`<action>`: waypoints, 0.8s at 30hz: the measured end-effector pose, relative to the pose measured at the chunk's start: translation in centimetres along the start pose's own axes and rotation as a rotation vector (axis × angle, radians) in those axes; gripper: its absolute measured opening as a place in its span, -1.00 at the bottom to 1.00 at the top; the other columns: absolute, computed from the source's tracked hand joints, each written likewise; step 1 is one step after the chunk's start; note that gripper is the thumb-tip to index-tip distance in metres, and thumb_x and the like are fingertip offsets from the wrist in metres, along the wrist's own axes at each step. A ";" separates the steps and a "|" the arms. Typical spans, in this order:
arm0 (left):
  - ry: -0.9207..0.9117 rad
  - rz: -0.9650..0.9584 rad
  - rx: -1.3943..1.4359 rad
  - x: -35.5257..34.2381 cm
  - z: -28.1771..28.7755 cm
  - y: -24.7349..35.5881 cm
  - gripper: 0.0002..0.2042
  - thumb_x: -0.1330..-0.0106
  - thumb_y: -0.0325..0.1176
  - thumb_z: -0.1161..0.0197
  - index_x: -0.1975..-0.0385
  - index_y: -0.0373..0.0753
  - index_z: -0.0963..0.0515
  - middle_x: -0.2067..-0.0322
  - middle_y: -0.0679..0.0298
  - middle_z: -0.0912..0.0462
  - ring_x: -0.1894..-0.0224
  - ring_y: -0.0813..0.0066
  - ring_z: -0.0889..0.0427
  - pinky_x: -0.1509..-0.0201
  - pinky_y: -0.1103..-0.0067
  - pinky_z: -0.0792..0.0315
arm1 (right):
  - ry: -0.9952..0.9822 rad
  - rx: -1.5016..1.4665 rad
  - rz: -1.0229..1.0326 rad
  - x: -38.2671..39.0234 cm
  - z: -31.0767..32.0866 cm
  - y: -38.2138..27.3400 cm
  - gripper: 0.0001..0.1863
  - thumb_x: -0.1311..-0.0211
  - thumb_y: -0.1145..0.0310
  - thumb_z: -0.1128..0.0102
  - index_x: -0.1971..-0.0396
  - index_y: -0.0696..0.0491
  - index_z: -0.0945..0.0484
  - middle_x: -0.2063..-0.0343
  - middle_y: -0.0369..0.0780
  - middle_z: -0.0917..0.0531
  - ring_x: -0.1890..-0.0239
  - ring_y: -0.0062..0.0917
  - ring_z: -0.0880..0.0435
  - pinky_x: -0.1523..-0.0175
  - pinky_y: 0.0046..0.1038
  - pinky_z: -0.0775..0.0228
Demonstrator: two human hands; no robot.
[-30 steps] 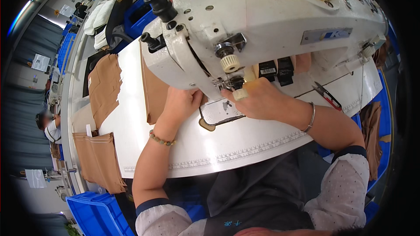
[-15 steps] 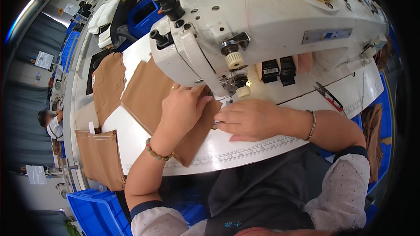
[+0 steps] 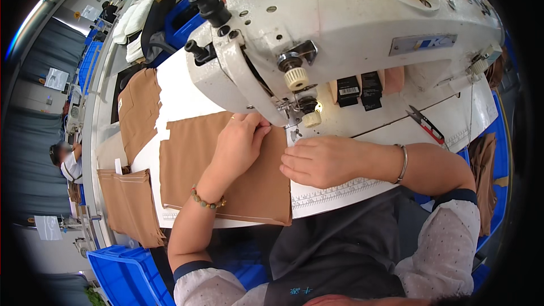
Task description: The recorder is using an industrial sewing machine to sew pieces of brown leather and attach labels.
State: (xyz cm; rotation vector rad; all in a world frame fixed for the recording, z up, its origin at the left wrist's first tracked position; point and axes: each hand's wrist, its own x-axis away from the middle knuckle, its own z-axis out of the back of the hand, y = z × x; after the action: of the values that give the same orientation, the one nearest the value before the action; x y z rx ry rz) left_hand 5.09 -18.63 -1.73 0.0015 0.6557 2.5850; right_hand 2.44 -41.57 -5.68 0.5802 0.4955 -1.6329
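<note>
A squarish brown fabric piece [image 3: 187,158] lies flat under my hands on the white sewing table [image 3: 340,195]. My left hand [image 3: 238,147] pinches its upper edge just left of the needle area, below the white sewing machine head [image 3: 218,85]. My right hand [image 3: 314,161] has its fingers curled together on the fabric's right edge, thumb mostly hidden. The presser foot and needle [image 3: 292,114] sit between and above my hands, partly hidden by the machine's fittings.
Brown fabric pieces lie at left [image 3: 136,107] and in a stack [image 3: 124,204]. Black-red snips [image 3: 425,124] and black labels [image 3: 357,90] lie right. Blue bins [image 3: 119,266] flank the table. A co-worker [image 3: 71,161] sits at the far left.
The fabric piece has come from beyond the needle toward me and turned square to the table edge, covering the ruler's middle. My right hand has moved down from the needle.
</note>
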 end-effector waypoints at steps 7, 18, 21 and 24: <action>0.012 0.037 0.201 -1.0 -0.1 0.8 -0.89 -0.30 -0.46 -0.25 0.29 -0.36 -0.62 0.33 -0.05 -0.67 0.25 -0.07 -0.64 0.16 0.25 -0.51 | 0.102 0.204 0.027 -0.3 0.1 0.8 -0.78 0.14 0.39 -0.20 0.45 0.19 -0.59 0.44 -0.24 -0.59 0.38 -0.47 -0.56 0.28 -0.51 -0.45; 0.001 0.046 -0.032 -2.2 -0.6 1.5 -0.84 -0.25 -0.39 -0.34 0.33 -0.37 -0.63 0.53 0.05 -0.64 0.48 0.12 -0.61 0.37 0.33 -0.47 | 0.079 0.112 -0.104 0.7 -0.4 1.0 -0.89 0.11 0.38 -0.19 0.57 0.06 -0.47 0.55 -0.31 -0.47 0.46 -0.53 -0.54 0.38 -0.51 -0.46; 0.138 -0.080 0.006 -2.4 -1.2 0.7 -0.80 -0.27 -0.36 -0.39 0.32 -0.39 -0.60 0.62 0.13 -0.60 0.62 0.29 -0.55 0.48 0.43 -0.43 | 0.072 0.098 -0.131 0.6 -0.2 1.1 -0.89 0.10 0.39 -0.19 0.57 0.06 -0.47 0.55 -0.30 -0.48 0.46 -0.51 -0.56 0.37 -0.49 -0.48; 0.183 -0.167 0.032 -2.8 -1.5 0.0 -0.75 -0.29 -0.33 -0.39 0.19 -0.36 -0.57 0.57 0.11 -0.63 0.59 0.26 -0.57 0.46 0.41 -0.44 | 0.057 0.110 -0.148 0.5 0.2 1.3 -0.90 0.08 0.40 -0.19 0.56 0.06 -0.46 0.55 -0.30 -0.48 0.45 -0.50 -0.57 0.37 -0.48 -0.49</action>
State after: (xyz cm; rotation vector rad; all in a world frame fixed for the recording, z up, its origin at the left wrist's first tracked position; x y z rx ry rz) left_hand 7.38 -20.54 -2.70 -0.2713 0.7295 2.4317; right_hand 3.63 -42.21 -5.81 0.6864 0.5026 -1.7972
